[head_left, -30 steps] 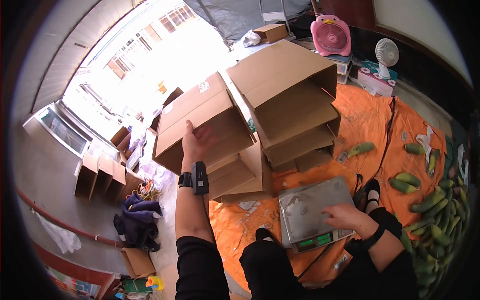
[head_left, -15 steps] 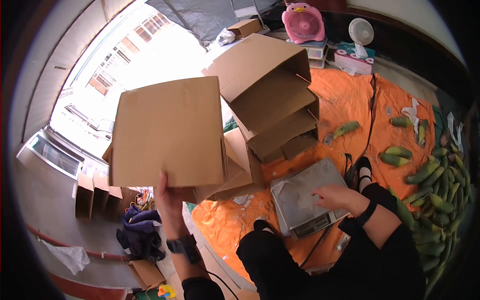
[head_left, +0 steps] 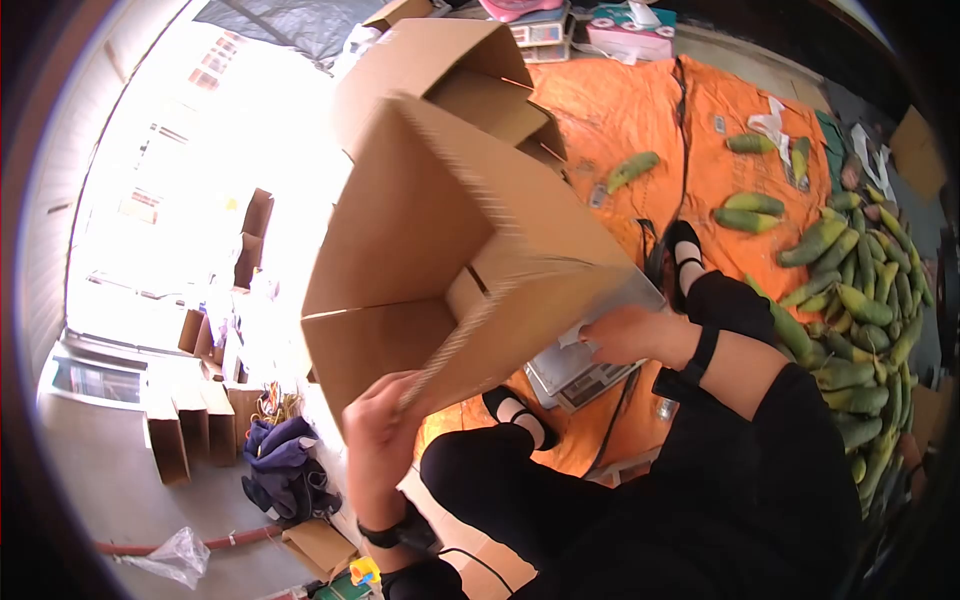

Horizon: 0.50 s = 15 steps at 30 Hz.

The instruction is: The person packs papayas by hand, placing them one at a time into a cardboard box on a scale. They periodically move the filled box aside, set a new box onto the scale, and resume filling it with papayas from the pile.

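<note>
An open cardboard box [head_left: 560, 215] is held up in front of me, its opening turned toward me and its edges blurred. My left hand [head_left: 382, 425] grips the lower left edge of this box, fingers wrapped over the cardboard. At the lower right, my right hand [head_left: 625, 335] is over the weighing scale [head_left: 580, 372], near the box's lower right corner, with a small pale patch by its fingertips. Whether those fingers grip anything is unclear. The box covers much of the scale. Behind it stand more open cardboard boxes [head_left: 430, 60].
Many green radishes [head_left: 865, 305] lie piled at the right, a few more on the orange sheet [head_left: 620, 110]. Upright boxes [head_left: 190, 425] and dark clothing [head_left: 285, 460] are on the left. A pink box [head_left: 632, 35] stands at the back.
The box in my left hand has tilted and swung rightward, so its open inside now shows and it partly covers the scale. The view has shifted too.
</note>
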Each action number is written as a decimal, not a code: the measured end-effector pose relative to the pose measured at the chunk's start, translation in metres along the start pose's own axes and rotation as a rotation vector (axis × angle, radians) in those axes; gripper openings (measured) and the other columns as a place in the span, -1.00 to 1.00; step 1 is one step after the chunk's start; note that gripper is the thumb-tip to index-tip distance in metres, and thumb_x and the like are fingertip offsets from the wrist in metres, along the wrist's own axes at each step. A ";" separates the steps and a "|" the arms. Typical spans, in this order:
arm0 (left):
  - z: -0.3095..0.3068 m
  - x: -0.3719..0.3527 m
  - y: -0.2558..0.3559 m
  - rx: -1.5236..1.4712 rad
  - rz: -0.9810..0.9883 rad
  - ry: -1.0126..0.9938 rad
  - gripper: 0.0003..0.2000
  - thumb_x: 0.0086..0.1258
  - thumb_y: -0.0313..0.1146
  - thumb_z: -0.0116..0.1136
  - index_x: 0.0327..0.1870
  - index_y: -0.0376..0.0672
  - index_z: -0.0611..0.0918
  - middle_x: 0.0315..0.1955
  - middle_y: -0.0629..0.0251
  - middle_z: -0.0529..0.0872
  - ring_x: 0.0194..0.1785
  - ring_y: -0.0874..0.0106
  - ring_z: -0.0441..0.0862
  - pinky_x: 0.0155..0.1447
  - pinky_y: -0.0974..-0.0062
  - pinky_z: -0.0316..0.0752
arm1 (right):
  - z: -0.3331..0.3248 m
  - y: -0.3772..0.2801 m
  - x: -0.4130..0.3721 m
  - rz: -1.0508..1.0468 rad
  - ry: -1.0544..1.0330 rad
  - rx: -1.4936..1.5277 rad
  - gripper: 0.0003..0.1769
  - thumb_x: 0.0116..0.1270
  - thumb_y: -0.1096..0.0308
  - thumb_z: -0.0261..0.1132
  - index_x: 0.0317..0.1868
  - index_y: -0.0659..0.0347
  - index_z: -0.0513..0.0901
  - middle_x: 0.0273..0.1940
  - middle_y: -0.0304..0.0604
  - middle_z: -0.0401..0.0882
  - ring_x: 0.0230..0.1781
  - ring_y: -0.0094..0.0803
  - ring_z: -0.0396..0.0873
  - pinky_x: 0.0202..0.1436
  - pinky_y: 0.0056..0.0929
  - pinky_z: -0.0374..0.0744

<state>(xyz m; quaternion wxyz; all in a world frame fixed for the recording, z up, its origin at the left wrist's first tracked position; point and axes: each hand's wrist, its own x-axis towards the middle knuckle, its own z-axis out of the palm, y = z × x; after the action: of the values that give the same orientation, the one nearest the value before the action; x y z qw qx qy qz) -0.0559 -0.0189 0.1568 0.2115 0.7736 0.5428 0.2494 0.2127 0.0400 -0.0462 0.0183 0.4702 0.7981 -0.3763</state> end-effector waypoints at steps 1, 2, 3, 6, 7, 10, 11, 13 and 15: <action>0.016 0.008 0.000 -0.025 0.001 -0.062 -0.84 0.19 -0.54 0.20 -0.21 -0.35 0.65 -0.35 0.11 0.70 -0.34 0.25 0.67 -0.21 0.48 0.52 | 0.011 0.004 0.003 -0.078 -0.060 -0.093 -0.54 0.16 0.15 0.27 0.07 0.13 0.60 -0.11 0.03 0.65 -0.03 -0.02 0.59 0.02 -0.13 0.53; 0.031 0.016 0.001 0.016 -0.011 -0.121 -0.84 0.21 -0.51 0.19 -0.20 -0.31 0.66 -0.31 0.09 0.70 -0.30 0.20 0.67 -0.18 0.45 0.53 | 0.018 0.004 0.003 -0.159 -0.122 -0.184 -0.52 0.16 0.14 0.26 0.09 0.13 0.58 -0.17 0.04 0.66 -0.08 -0.01 0.61 -0.01 -0.12 0.55; 0.045 0.021 -0.001 0.055 -0.025 -0.182 -0.83 0.23 -0.48 0.17 -0.19 -0.28 0.67 -0.28 0.08 0.70 -0.27 0.15 0.67 -0.15 0.42 0.55 | 0.024 0.003 0.000 -0.147 -0.132 -0.170 -0.52 0.16 0.14 0.26 0.09 0.13 0.58 -0.17 0.04 0.66 -0.08 -0.01 0.61 -0.01 -0.12 0.55; 0.088 0.032 -0.012 0.059 -0.005 -0.238 -0.82 0.24 -0.42 0.15 -0.19 -0.29 0.65 -0.31 0.05 0.67 -0.26 0.09 0.64 -0.16 0.38 0.53 | 0.025 -0.005 -0.011 -0.202 -0.244 -0.168 -0.53 0.15 0.14 0.27 0.06 0.15 0.60 -0.16 0.06 0.65 -0.06 -0.02 0.60 0.02 -0.13 0.54; 0.101 0.034 -0.013 0.086 0.020 -0.239 -0.81 0.22 -0.44 0.16 -0.21 -0.35 0.64 -0.35 0.01 0.66 -0.29 0.08 0.63 -0.18 0.38 0.51 | 0.025 -0.008 -0.013 -0.191 -0.263 -0.182 -0.55 0.15 0.14 0.27 0.03 0.15 0.61 -0.16 0.05 0.66 -0.05 -0.03 0.60 0.03 -0.14 0.54; 0.131 0.041 -0.021 0.174 0.016 -0.257 -0.81 0.23 -0.41 0.16 -0.20 -0.29 0.64 -0.29 0.03 0.67 -0.21 0.05 0.62 -0.13 0.30 0.51 | 0.038 -0.011 -0.007 -0.162 -0.290 -0.262 -0.60 0.15 0.15 0.28 -0.02 0.12 0.63 -0.16 0.00 0.67 -0.05 -0.07 0.61 0.04 -0.15 0.54; 0.141 0.044 -0.025 0.236 0.020 -0.238 -0.82 0.22 -0.40 0.16 -0.20 -0.27 0.64 -0.28 0.04 0.67 -0.20 0.05 0.62 -0.11 0.28 0.52 | 0.038 -0.016 -0.004 -0.163 -0.334 -0.298 -0.60 0.16 0.14 0.28 -0.01 0.10 0.63 -0.16 -0.04 0.68 -0.05 -0.11 0.62 0.04 -0.16 0.55; 0.159 0.047 -0.033 0.344 0.005 -0.290 -0.79 0.31 -0.29 0.08 -0.14 -0.12 0.65 -0.19 0.19 0.69 -0.18 0.09 0.63 -0.10 0.24 0.54 | 0.039 -0.023 -0.005 -0.132 -0.380 -0.281 -0.69 0.16 0.21 0.26 -0.10 0.11 0.68 -0.14 -0.09 0.68 -0.03 -0.16 0.62 0.02 -0.17 0.56; 0.171 0.049 -0.036 0.334 0.014 -0.290 -0.79 0.30 -0.29 0.08 -0.15 -0.14 0.65 -0.18 0.17 0.68 -0.16 0.07 0.63 -0.08 0.22 0.53 | 0.048 -0.027 -0.008 -0.195 -0.291 -0.292 -0.78 0.13 0.24 0.28 -0.22 0.06 0.72 -0.15 -0.15 0.70 -0.06 -0.21 0.64 -0.08 -0.21 0.59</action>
<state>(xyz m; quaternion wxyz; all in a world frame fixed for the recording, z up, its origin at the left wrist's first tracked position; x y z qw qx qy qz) 0.0370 0.0290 0.0091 0.1544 0.8294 0.5352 0.0436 0.1807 -0.0027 -0.0616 0.1647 0.3240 0.8747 -0.3206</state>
